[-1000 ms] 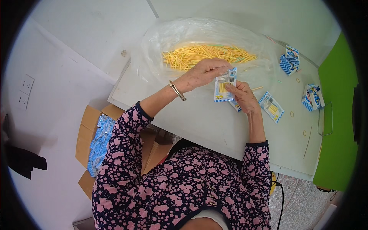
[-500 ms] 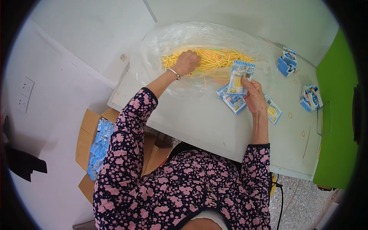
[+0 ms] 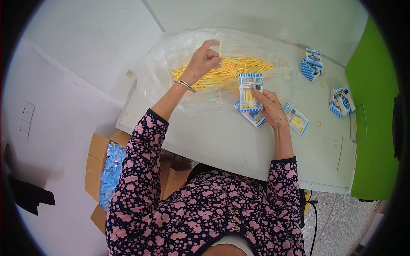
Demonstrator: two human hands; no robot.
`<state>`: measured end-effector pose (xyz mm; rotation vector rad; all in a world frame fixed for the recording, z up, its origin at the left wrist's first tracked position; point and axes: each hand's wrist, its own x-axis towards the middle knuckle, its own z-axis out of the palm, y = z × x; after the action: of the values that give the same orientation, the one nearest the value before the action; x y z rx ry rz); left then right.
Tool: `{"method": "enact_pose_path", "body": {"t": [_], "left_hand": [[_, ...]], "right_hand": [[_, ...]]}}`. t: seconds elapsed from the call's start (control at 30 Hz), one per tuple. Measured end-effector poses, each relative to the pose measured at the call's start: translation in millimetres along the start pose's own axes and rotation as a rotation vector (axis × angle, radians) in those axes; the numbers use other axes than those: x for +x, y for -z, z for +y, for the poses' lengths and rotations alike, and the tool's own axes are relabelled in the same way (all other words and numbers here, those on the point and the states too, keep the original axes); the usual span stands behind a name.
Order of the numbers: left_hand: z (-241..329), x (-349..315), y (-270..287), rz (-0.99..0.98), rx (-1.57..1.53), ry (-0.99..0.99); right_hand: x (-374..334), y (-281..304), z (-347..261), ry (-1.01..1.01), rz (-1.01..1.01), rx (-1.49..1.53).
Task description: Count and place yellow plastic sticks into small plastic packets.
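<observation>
The left hand (image 3: 201,64), slightly blurred, is raised over the near side of the pile with thumb and fingertips drawn together on a thin, straight yellow stick (image 3: 220,49), held upright. The right hand (image 3: 274,110) is closed on a flat, rectangular packet (image 3: 247,94), thumb pressed on its front; the glossy film has blue-striped ends and a clear window with yellow sticks lined up behind it. The held packet is above the tabletop (image 3: 205,141), just nearer the person than the loose pile of slender sticks (image 3: 243,65), mostly yellow with some pale green, which lies in a crumpled, see-through plastic bag (image 3: 156,77). A second packet (image 3: 256,120) shows partly beneath it, and a third packet (image 3: 297,119) lies flat beside the right wrist on the smooth, pale surface.
</observation>
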<state>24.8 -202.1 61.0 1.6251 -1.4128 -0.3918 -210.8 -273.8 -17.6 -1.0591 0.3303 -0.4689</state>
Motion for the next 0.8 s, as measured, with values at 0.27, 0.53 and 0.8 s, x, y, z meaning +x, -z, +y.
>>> {"method": "enact_pose_path", "body": {"t": [0.27,0.53,0.8], "left_hand": [[54.8,-13.0,-17.2,-0.177,-0.294,-0.071],[50.8,-21.8,-29.1,-0.127,-0.475,-0.027],[48.1,-24.6,-26.8,-0.073,-0.528,-0.065]], "right_hand": [[0.5,-8.7,2.8,-0.025,-0.018,-0.077],[-2.3,-13.2,1.1,-0.023,-0.055,-0.045],[-4.0,-15.1,0.3,-0.005,-0.068,-0.013]]}}
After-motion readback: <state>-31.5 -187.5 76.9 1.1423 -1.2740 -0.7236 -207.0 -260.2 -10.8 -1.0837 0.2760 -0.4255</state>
